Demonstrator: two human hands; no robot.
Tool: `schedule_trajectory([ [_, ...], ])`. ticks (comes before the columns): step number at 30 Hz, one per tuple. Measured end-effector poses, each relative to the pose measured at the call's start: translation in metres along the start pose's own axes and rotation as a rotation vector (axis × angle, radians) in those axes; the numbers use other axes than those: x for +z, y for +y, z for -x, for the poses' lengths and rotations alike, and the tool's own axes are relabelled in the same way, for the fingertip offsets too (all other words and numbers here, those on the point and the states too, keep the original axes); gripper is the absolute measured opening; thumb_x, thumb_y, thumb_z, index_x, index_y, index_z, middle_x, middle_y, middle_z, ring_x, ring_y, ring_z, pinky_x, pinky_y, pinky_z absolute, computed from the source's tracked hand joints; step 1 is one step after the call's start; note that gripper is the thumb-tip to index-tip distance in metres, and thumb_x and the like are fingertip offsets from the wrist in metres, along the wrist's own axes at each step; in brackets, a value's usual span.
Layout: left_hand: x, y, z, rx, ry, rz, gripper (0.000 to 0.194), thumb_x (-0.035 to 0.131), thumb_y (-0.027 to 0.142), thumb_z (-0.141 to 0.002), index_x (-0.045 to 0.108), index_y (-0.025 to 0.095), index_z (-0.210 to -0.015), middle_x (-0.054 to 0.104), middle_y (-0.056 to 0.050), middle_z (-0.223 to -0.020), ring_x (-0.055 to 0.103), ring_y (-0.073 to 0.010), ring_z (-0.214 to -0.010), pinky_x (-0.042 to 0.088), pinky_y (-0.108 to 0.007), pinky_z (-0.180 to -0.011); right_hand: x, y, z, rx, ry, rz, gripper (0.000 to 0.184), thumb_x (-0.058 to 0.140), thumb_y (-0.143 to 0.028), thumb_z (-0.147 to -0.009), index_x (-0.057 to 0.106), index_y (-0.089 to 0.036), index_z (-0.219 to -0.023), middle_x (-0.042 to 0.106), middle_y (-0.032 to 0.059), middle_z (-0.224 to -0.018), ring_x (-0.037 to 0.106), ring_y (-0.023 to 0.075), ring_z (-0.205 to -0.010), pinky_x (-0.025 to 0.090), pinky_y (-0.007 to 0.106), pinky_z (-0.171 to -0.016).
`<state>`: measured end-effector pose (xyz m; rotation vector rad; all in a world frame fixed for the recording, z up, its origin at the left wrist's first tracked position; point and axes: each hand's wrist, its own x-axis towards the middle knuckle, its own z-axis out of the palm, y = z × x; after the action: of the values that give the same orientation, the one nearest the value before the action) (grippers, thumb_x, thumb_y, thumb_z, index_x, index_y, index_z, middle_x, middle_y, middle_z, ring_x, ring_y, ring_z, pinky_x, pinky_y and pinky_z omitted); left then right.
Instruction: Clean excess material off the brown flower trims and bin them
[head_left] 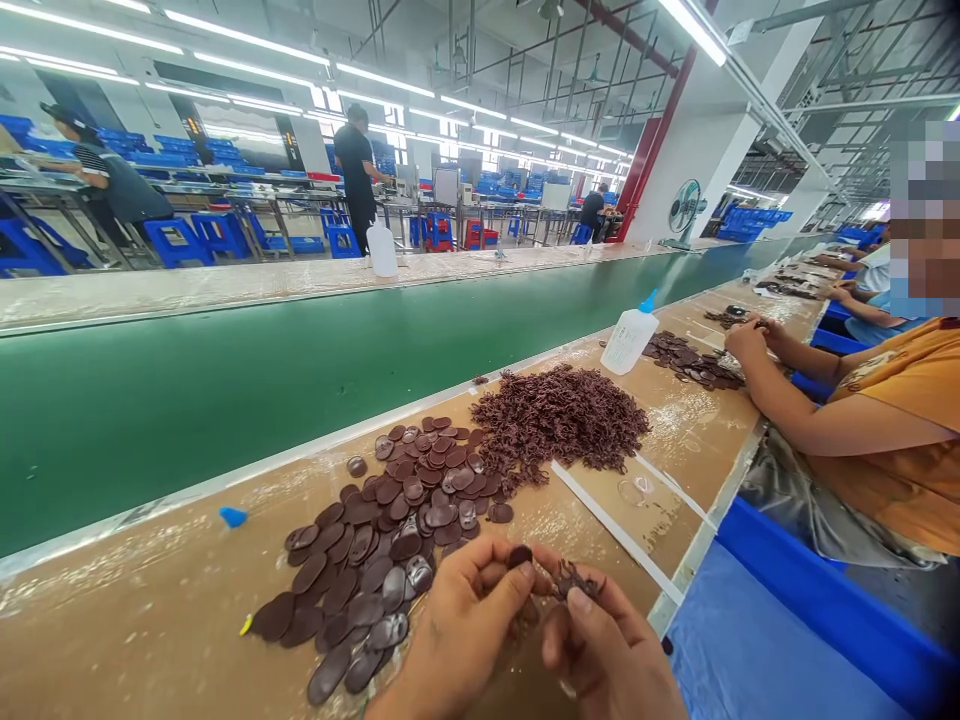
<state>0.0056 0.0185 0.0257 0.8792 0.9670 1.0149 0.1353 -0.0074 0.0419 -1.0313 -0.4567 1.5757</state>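
Note:
Between thumb and fingers, my left hand (469,610) pinches a small dark brown oval disc (519,556). Close beside it, my right hand (600,640) is closed on a dark brown branched piece (576,580), whose lower part is hidden by the fingers. Just beyond my hands spreads a pile of flat brown oval discs (390,530), some of them shiny. Touching its far right side is a heap of small curly brown pieces (562,415), similar in colour to the piece in my right hand.
A white squeeze bottle (630,340) with a blue tip stands behind the heap. White strips (615,530) lie on the brown table. Beyond its edge runs a green conveyor belt (225,400). At right, a co-worker in an orange shirt (885,430) sits near a blue bin (825,600).

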Motion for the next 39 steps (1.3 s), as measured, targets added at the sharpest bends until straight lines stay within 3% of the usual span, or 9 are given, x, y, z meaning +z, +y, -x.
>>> schedule_trajectory([
  [4,0.005,0.002,0.004,0.027,-0.063,-0.060,0.027,0.070,0.041,-0.084,0.071,0.014,-0.082,0.068,0.000,-0.059,0.058,-0.0106,-0.056,0.044,-0.020,-0.058,0.001,0.003,0.002,-0.049,-0.005,0.084,0.037,0.087,-0.044,-0.064,0.075,-0.017,-0.085,0.061,0.0003,-0.045,0.052,0.0083,-0.041,0.037,0.017,-0.046],
  [11,0.005,0.004,0.007,0.072,0.078,-0.196,0.025,0.068,0.038,-0.084,0.071,0.015,-0.094,0.074,-0.003,-0.072,0.062,-0.0122,-0.058,0.046,-0.020,-0.052,0.003,0.016,0.002,-0.072,0.061,0.167,0.039,0.088,-0.049,-0.059,0.074,-0.017,-0.074,0.058,-0.0011,-0.048,0.046,0.0062,-0.039,0.032,0.017,-0.041],
  [14,0.007,0.005,0.009,0.081,0.084,-0.239,0.025,0.064,0.037,-0.086,0.071,0.015,-0.095,0.074,-0.003,-0.071,0.057,-0.0098,-0.047,0.045,-0.020,-0.047,0.005,0.018,0.002,-0.092,0.092,0.175,0.038,0.089,-0.048,-0.058,0.076,-0.017,-0.077,0.057,-0.0019,-0.049,0.050,0.0076,-0.044,0.040,0.018,-0.046],
  [17,0.006,0.005,0.010,0.099,0.103,-0.293,0.022,0.063,0.036,-0.086,0.072,0.017,-0.092,0.077,-0.005,-0.079,0.063,-0.0123,-0.055,0.048,-0.021,-0.052,0.004,0.020,0.000,-0.092,0.102,0.177,0.036,0.088,-0.046,-0.059,0.078,-0.018,-0.080,0.062,-0.0006,-0.055,0.053,0.0085,-0.047,0.046,0.019,-0.051],
  [19,0.005,0.006,0.010,0.127,0.113,-0.325,0.020,0.063,0.035,-0.086,0.071,0.017,-0.091,0.078,-0.005,-0.080,0.066,-0.0144,-0.060,0.050,-0.021,-0.054,0.002,0.021,-0.002,-0.114,0.094,0.178,0.034,0.088,-0.045,-0.061,0.078,-0.019,-0.080,0.073,0.0055,-0.080,0.060,0.0103,-0.056,0.049,0.019,-0.054],
  [22,0.005,0.008,0.011,0.172,0.109,-0.378,0.019,0.061,0.034,-0.086,0.072,0.018,-0.090,0.079,-0.005,-0.082,0.069,-0.0152,-0.065,0.051,-0.021,-0.057,-0.003,0.026,-0.006,-0.147,0.037,0.193,0.030,0.086,-0.044,-0.064,0.077,-0.019,-0.079,0.070,0.0122,-0.119,0.069,0.0200,-0.085,0.054,0.023,-0.066],
  [29,0.004,0.009,0.015,0.252,0.160,-0.571,0.018,0.057,0.020,-0.085,0.074,0.023,-0.091,0.079,0.001,-0.083,0.071,-0.0129,-0.070,0.051,-0.018,-0.063,-0.010,0.033,-0.012,-0.196,0.039,0.175,0.030,0.084,-0.041,-0.068,0.079,-0.021,-0.089,0.073,0.0123,-0.116,0.065,0.0269,-0.111,0.050,0.033,-0.097],
  [35,-0.002,0.001,0.014,0.258,0.111,-0.646,0.022,0.053,0.024,-0.088,0.072,0.028,-0.099,0.076,0.003,-0.075,0.072,-0.0148,-0.065,0.050,-0.019,-0.053,-0.005,0.031,-0.009,-0.177,0.097,0.124,0.022,0.087,-0.033,-0.066,0.079,-0.021,-0.083,0.077,0.0104,-0.106,0.069,0.0264,-0.100,0.057,0.028,-0.079],
  [39,-0.004,-0.002,0.014,0.310,0.114,-0.755,0.023,0.050,0.024,-0.090,0.070,0.027,-0.102,0.077,0.000,-0.081,0.072,-0.0165,-0.072,0.052,-0.021,-0.064,-0.002,0.034,-0.007,-0.148,0.124,0.082,0.021,0.088,-0.034,-0.065,0.078,-0.020,-0.078,0.077,0.0102,-0.104,0.070,0.0267,-0.098,0.057,0.028,-0.075],
])
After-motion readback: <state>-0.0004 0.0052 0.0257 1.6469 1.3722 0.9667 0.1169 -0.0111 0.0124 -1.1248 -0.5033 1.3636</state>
